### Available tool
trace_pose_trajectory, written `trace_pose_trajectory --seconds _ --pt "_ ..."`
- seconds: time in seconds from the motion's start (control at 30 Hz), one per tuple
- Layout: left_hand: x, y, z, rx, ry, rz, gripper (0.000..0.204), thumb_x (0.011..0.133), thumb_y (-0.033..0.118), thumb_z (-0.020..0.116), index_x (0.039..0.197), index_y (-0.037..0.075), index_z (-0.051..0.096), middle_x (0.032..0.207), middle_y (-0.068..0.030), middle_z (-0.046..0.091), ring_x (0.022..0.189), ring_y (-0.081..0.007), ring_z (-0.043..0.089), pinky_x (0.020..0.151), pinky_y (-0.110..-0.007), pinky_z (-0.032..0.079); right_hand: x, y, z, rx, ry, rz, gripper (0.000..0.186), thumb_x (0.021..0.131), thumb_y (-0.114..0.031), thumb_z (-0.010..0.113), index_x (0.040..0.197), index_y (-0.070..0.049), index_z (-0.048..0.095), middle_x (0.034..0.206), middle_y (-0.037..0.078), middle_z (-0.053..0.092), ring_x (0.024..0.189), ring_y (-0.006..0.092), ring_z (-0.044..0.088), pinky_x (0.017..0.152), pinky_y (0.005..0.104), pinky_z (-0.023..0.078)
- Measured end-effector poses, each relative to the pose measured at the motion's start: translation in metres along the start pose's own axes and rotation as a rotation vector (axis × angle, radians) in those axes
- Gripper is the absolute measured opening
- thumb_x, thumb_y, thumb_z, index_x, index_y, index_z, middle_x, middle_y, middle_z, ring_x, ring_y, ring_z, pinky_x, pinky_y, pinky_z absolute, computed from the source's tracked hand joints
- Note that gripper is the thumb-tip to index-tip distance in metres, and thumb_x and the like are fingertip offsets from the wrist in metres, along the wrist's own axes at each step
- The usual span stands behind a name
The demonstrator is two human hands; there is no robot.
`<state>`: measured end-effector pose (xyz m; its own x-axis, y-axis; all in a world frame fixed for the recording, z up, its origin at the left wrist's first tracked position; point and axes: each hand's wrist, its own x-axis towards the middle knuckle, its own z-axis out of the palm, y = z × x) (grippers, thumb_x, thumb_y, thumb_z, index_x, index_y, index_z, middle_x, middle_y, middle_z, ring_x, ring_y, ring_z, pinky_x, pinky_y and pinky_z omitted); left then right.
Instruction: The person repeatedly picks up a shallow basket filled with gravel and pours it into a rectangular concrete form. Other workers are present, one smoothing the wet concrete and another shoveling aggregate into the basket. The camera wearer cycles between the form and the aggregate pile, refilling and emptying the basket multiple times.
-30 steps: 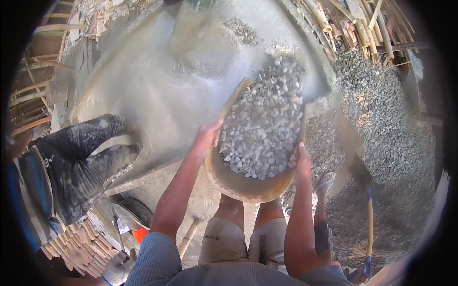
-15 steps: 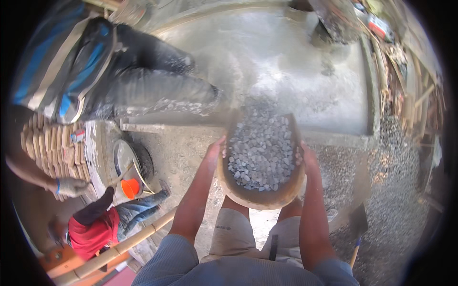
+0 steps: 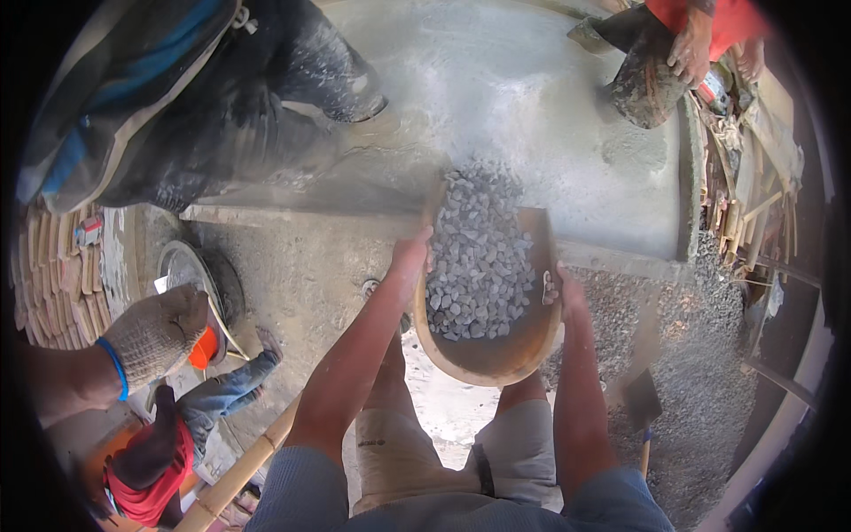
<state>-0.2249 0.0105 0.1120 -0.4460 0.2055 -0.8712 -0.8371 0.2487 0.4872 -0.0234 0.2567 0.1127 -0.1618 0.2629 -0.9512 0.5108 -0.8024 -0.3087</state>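
Note:
I hold a tan scoop-shaped pan [image 3: 483, 358] out in front of me, its open end over the near edge of a wet grey concrete slab [image 3: 496, 71]. Crushed stone [image 3: 479, 266] fills much of it and reaches past the open lip onto the slab. On the left wall of the pan, my left hand [image 3: 411, 259] has its fingers closed. Gripping the opposite wall, my right hand [image 3: 569, 289] has fingertips showing over the rim. The pan leans away from me, and bare floor shows along its near and right side.
A co-worker's dark trousers [image 3: 239, 115] reach onto the slab at left; a gloved hand [image 3: 164, 337] is below. Another person's boot [image 3: 651, 80] stands far right. A black tub [image 3: 226, 284], bamboo pole [image 3: 239, 474], shovel [image 3: 642, 401] and gravel [image 3: 683, 443] lie around me.
The stones have shifted toward the pan's open end, baring its near floor. The gloved hand has come closer at left. A person in red has appeared at the far right.

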Motion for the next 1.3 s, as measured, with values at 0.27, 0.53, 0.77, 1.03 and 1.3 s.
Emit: trace_pose_trajectory --seconds 0.27,0.53,0.77,1.03,1.3 --pt "0.154 0.191 0.029 -0.185 -0.281 0.011 0.019 0.089 0.015 0.051 0.091 -0.004 0.048 0.071 -0.0075 0.055 0.047 -0.0096 0.048 0.04 -0.02 0.041 0.103 -0.213 0.031 -0.059 -0.342 -0.298 0.025 0.093 -0.018 0.042 0.09 0.004 0.054 0.059 0.0 0.048 0.042 0.0069 0.039 0.041 0.0214 0.039" --pt "0.167 0.153 0.042 -0.234 -0.407 -0.002 0.026 0.093 0.022 0.048 0.101 -0.003 0.051 0.073 -0.0055 0.055 0.054 -0.0093 0.051 0.046 -0.019 0.044 0.084 -0.213 0.018 0.169 -0.291 -0.362 0.016 0.093 -0.012 0.043 0.091 0.004 0.046 0.068 0.007 0.052 0.047 0.0076 0.042 0.041 0.0217 0.039" --pt "0.059 0.066 0.087 -0.27 -0.465 -0.371 0.035 0.094 0.023 0.046 0.114 -0.005 0.05 0.079 -0.0057 0.057 0.063 -0.0127 0.054 0.057 -0.023 0.048 -0.019 -0.112 -0.139 0.376 -0.056 -0.341 0.03 0.094 -0.014 0.039 0.111 0.01 0.047 0.082 0.013 0.06 0.052 0.0108 0.046 0.051 0.0225 0.043" --pt "-0.073 -0.145 0.227 0.617 -0.347 0.271 0.045 0.082 0.006 0.061 0.122 -0.006 0.047 0.111 -0.0121 0.055 0.091 -0.0184 0.057 0.077 -0.03 0.048 -0.052 0.193 -0.309 0.731 0.465 -0.424 0.039 0.097 -0.023 0.033 0.114 0.006 0.053 0.087 0.011 0.064 0.066 0.0136 0.056 0.066 0.0268 0.046" --pt "0.221 -0.369 0.38 1.037 -0.353 0.077 0.036 0.077 0.003 0.056 0.111 -0.004 0.051 0.089 -0.0107 0.058 0.077 -0.0194 0.054 0.071 -0.036 0.046 0.271 0.355 -0.42 0.473 0.834 -0.162 0.031 0.092 -0.021 0.044 0.103 0.005 0.058 0.092 0.023 0.063 0.086 0.0386 0.06 0.076 0.0412 0.047"
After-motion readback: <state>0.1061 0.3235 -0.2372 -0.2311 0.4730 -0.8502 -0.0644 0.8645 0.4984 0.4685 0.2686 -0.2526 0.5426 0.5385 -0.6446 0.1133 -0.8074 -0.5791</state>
